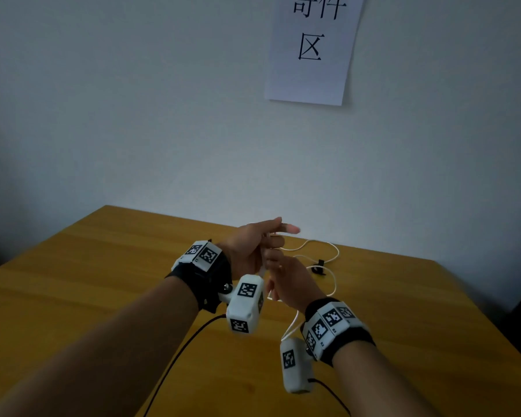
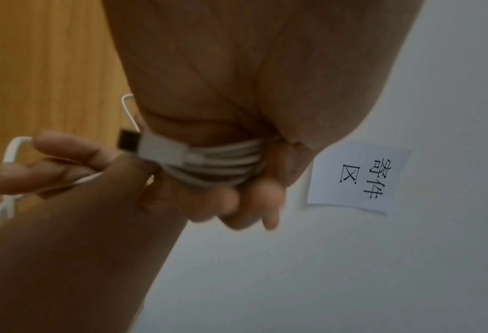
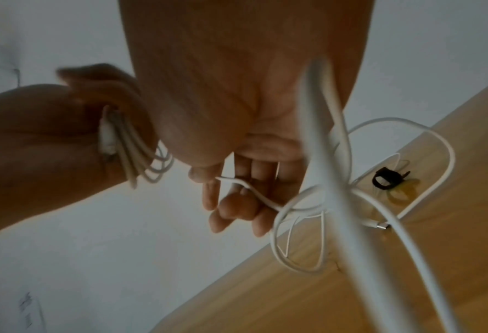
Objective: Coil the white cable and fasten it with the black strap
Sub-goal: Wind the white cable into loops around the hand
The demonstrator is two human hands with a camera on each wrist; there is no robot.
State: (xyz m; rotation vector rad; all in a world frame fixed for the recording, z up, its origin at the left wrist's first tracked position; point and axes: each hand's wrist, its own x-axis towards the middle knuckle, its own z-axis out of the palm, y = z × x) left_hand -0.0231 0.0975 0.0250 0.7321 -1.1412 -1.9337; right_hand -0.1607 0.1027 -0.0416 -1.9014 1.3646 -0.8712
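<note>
at centre frame above the table (image 1: 103, 281) we are winding: left hand (image 1: 250, 248) is clasping the white cable (image 2: 222, 166) coil, right hand (image 1: 292, 284) is pinching its slack. black strap (image 1: 318, 267) is lying just right, nearer our right hand.

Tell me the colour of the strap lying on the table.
Black. The strap shows best in the right wrist view, lying on the table beside loose white cable.

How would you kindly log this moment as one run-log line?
phase: coiling | left hand: holds white cable coils | right hand: feeds cable | black strap: on table, untouched
</note>
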